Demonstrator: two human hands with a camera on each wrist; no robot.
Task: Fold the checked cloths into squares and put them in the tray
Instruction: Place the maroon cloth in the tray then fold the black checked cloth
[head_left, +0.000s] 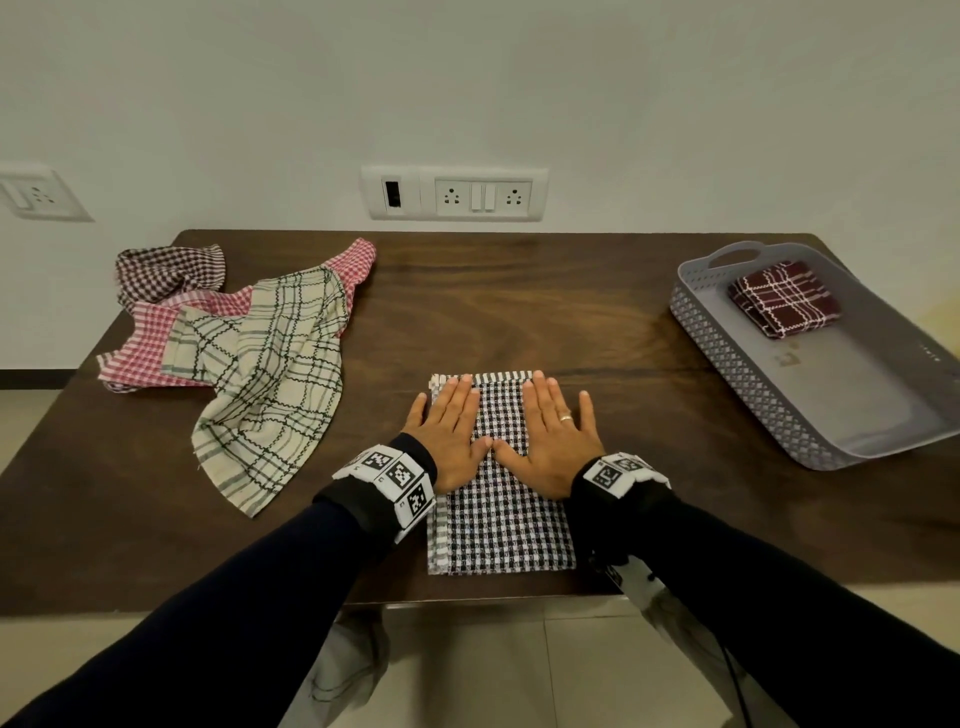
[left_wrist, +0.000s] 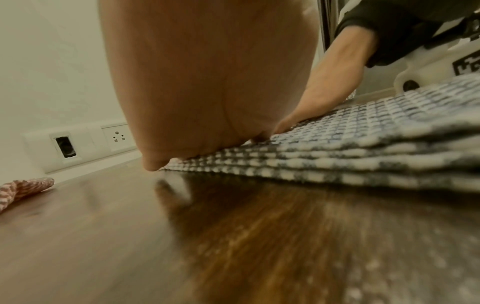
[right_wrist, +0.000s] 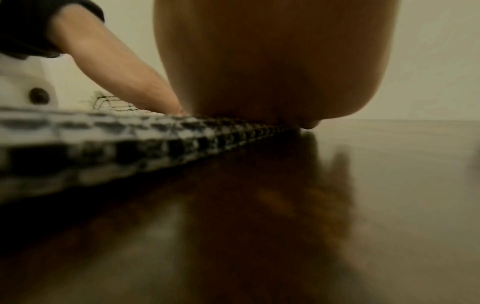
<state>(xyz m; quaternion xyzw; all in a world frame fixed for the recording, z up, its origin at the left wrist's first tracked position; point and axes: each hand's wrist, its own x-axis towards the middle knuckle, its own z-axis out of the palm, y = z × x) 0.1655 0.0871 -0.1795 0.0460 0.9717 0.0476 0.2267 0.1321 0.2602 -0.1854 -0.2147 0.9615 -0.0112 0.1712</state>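
Together, both hands, left hand (head_left: 451, 435) and right hand (head_left: 551, 437), press flat, fingers seemingly straight, on the folded black-checked cloth (head_left: 498, 514).

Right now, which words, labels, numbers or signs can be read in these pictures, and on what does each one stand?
None can be read as text.
Wrist bands: black-and-white square code markers, no letters.
Tray: faint raised marks on its floor, too small to read.
Wall socket panel: no lettering visible.

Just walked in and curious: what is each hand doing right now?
Left hand: open, fingers straight, pressing flat on the black-and-white checked cloth.
Right hand: open, pressing flat on the same cloth.
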